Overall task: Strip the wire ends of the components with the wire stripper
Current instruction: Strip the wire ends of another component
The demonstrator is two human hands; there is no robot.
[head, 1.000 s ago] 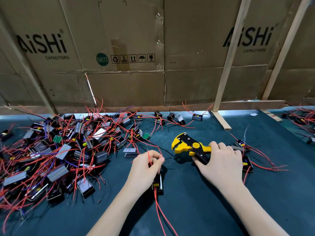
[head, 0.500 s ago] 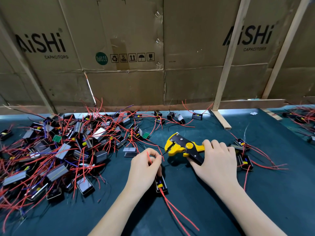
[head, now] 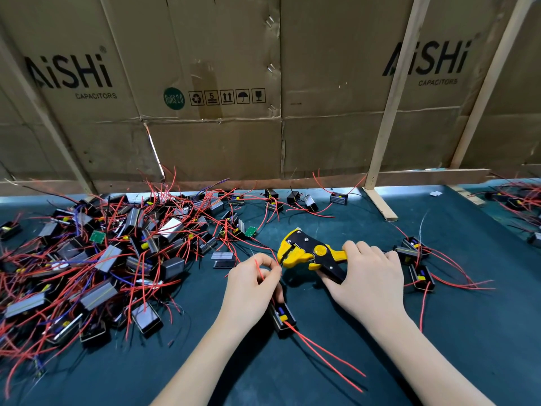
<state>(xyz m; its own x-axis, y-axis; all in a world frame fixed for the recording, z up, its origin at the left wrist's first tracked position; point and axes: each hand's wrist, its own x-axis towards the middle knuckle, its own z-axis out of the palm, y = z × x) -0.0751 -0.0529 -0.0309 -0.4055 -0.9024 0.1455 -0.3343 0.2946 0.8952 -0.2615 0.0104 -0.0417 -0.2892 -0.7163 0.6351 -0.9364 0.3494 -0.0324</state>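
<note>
Since a second ago I've slid the wire stripper (head: pixel 310 254), gripped in my right hand (head: pixel 367 278), leftward until its nose meets the red wire (head: pixel 259 268) pinched in my left hand (head: pixel 253 284) fingertips, so stripping looks imminent.

The yellow and black stripper (head: pixel 311 254) lies low over the counter (head: pixel 439 332), head pointing left at a red wire (head: pixel 259 268). That wire's black component (head: pixel 282 317) lies just below, two more red leads trailing right. Other components heap at left (head: pixel 102 259).
</note>
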